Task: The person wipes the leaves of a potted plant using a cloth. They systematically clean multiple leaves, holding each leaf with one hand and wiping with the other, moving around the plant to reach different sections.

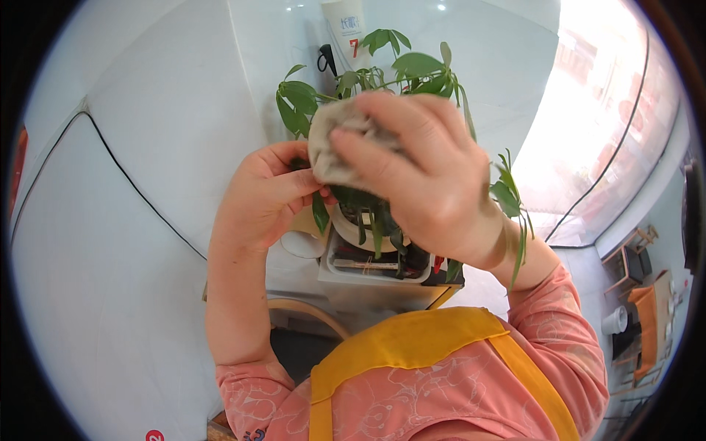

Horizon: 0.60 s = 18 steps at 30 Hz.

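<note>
A crumpled beige cloth [336, 146] is gripped in my right hand [436, 160], which is slightly blurred. The cloth lies over part of a leafy green potted plant [419, 65] and hides its middle. My left hand [270, 193] pinches a dark green leaf [298, 163] right beside the cloth's edge; most of that leaf is covered by fingers and cloth. Below the hands, other leaves droop over a white pot [345, 223]. A white tray [331, 270] in front of the pot holds a thin, pen-like item [364, 265] and dark items that I cannot make out.
Plant, tray and a tan cylinder with a white round end [302, 244] stand on a small cabinet [386, 297] against a pale wall [149, 110]. A wooden chair's curved back [309, 310] is close at my front left. Farther right are a bright glazed opening [595, 110] and a white bin [614, 321].
</note>
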{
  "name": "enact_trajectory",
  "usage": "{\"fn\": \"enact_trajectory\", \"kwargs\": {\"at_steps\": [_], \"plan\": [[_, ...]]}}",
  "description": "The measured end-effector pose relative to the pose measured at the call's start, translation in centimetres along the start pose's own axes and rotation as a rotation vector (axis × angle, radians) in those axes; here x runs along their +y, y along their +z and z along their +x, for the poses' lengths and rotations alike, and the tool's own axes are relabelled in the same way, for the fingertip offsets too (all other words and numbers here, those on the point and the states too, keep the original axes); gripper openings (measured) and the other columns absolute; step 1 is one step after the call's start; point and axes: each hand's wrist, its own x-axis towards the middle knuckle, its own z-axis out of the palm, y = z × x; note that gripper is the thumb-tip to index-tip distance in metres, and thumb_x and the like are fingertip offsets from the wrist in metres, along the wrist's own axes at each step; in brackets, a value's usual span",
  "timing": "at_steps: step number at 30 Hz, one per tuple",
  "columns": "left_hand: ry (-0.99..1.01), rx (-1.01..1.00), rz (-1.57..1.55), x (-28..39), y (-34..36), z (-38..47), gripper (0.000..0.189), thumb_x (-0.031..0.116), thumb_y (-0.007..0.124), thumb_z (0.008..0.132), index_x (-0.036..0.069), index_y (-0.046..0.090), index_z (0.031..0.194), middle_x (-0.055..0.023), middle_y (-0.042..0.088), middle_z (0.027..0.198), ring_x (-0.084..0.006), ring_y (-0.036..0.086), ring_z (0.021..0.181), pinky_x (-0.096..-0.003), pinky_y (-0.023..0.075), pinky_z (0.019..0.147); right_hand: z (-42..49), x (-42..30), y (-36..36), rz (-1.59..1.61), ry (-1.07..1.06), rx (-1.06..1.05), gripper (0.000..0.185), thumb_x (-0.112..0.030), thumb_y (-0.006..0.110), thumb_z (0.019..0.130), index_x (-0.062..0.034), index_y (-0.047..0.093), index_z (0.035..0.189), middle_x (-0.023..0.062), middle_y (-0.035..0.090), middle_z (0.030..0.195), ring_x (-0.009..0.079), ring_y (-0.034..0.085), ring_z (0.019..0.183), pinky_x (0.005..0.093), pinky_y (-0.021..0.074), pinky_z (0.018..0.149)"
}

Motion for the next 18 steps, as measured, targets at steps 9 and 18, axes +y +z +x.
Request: {"fn": "enact_trajectory", "kwargs": {"at_steps": [9,18], "plan": [[0.006,-0.061,-0.027,0.6,0.2,-0.5,0.033,-0.003,0.063,0.09,-0.011,0.064,0.121,-0.0168,0.071,0.104,-0.0211,0.068,0.085,-0.0347,0.0579,0.08,-1.2,1.5,-0.4,-0.164,0.095,-0.256,0.041,-0.004,0.07,0.071,-0.0085,0.073,0.111,0.0095,0.064,0.12,0.029,0.062,0.096,0.0349,0.0567,0.072],[-0.016,-0.024,-0.027,0.7,0.6,-0.4,0.035,-0.004,0.064,0.089,-0.01,0.063,0.123,-0.0142,0.07,0.098,-0.019,0.067,0.079,-0.0356,0.0577,0.074,-1.0,0.6,-0.8,-0.029,0.035,-0.108,0.043,-0.003,0.072,0.067,-0.0088,0.074,0.11,0.0109,0.065,0.113,0.0297,0.065,0.094,0.0356,0.0577,0.072]]}}
